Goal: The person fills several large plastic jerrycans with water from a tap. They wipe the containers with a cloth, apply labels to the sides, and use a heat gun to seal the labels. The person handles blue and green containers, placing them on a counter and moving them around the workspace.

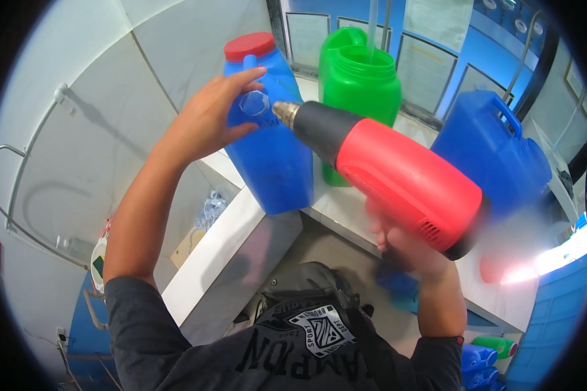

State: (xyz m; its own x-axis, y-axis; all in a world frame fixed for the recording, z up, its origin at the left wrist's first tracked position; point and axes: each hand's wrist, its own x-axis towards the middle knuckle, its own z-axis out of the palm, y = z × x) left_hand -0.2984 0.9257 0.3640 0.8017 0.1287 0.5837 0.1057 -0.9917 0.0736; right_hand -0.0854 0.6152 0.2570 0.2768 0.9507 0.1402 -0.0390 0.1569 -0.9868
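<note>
A blue plastic jug (272,156) with a red screw cap (249,45) stands left of the middle, with a pale round mark and dark print on its side. My left hand (225,107) is against its upper left side, thumb and fingers curved apart around the mark. In my right hand (404,244) is a red heat gun (404,173) with a black front and metal nozzle, the handle mostly hidden behind its body. The nozzle points left at the jug's side, close to the mark. Blur covers part of my right hand.
Behind the gun stands an uncapped green jug (362,85); to the right is another blue jug (486,143). A white counter (205,254) runs beneath. A bright light (554,257) glares at right. More jugs (479,365) lie low at right. A pipe rail (19,176) lines the left wall.
</note>
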